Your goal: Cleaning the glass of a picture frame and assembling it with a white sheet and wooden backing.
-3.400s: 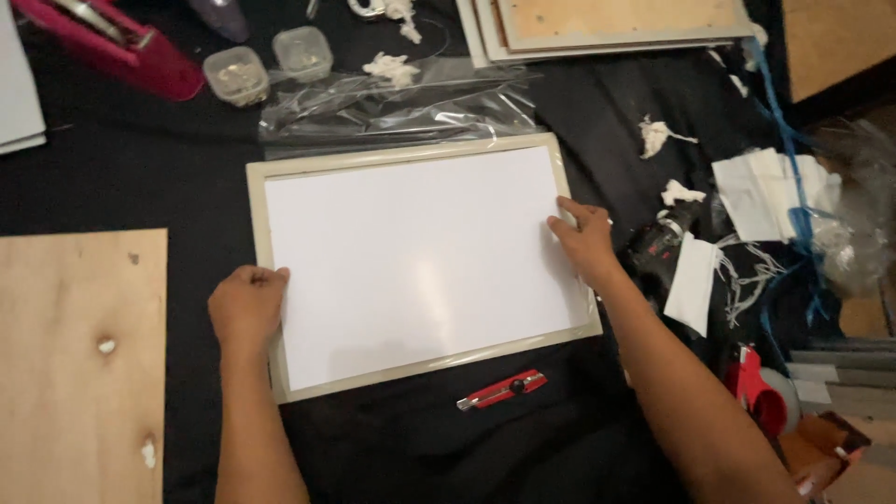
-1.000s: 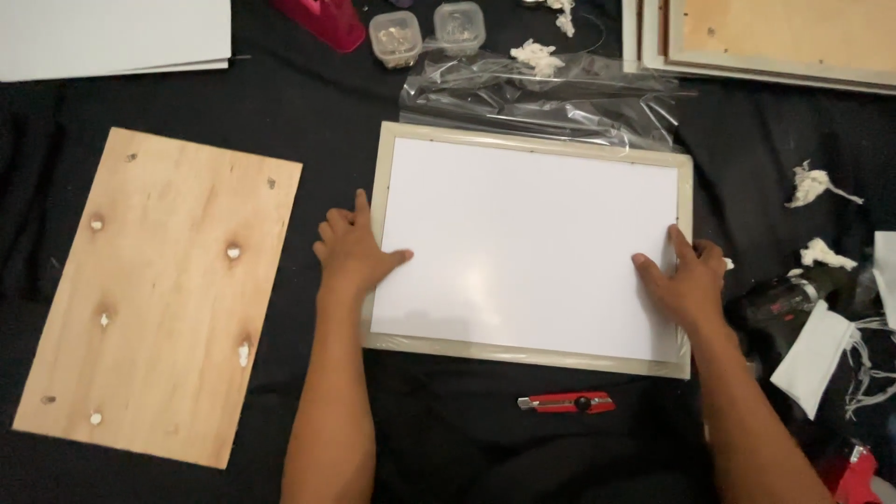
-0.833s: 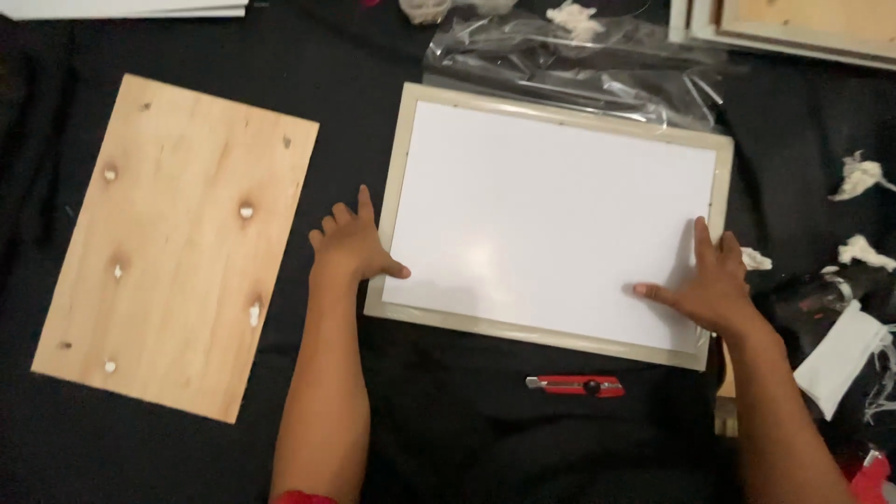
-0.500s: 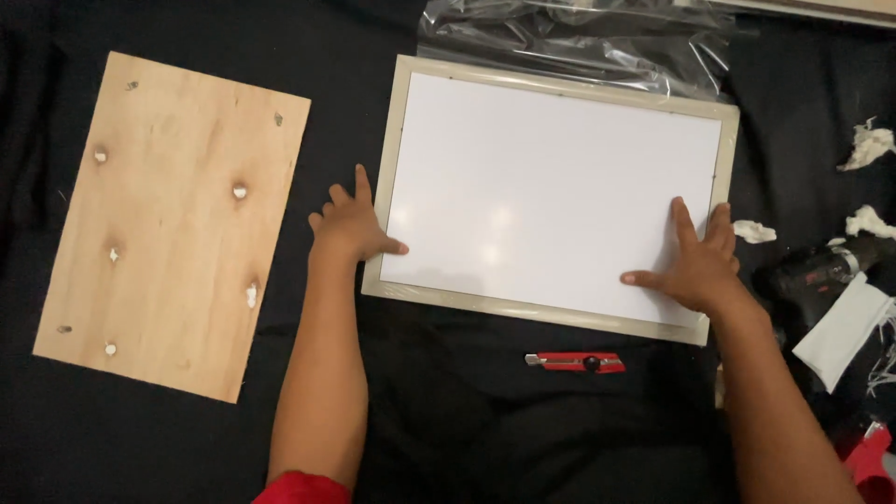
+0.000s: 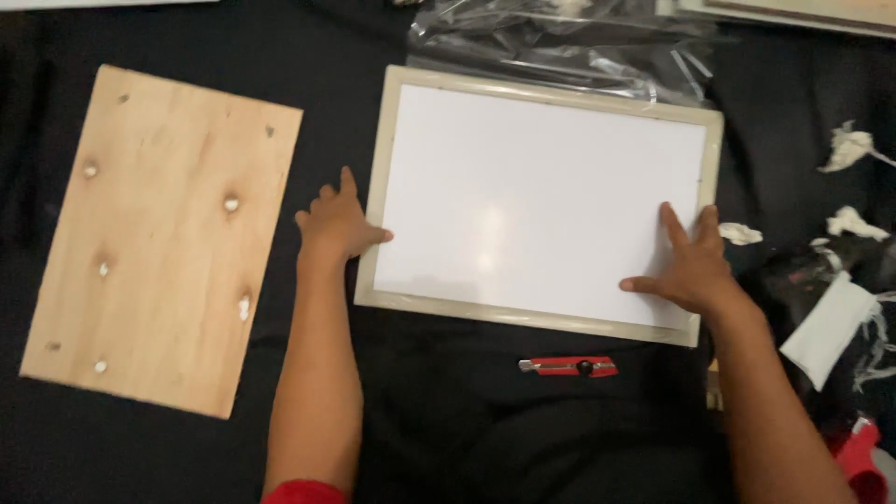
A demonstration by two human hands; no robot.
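Our left hand [image 5: 334,224] rests spread at the whiteboard's [image 5: 541,201] left edge; our right hand [image 5: 689,266], fingers splayed, presses its lower right corner.

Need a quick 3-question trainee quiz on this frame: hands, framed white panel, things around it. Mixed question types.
1. True or false: the left hand rests at the left edge of the white rectangular panel with the pale wooden frame.
2. Which lies nearest below the panel's lower edge? A) red utility knife B) clear crumpled plastic sheet C) bare plywood board with white blobs
3. Fill in: the right hand lies flat on the panel's lower ____ corner.

Key: 1 true; 2 A; 3 right.
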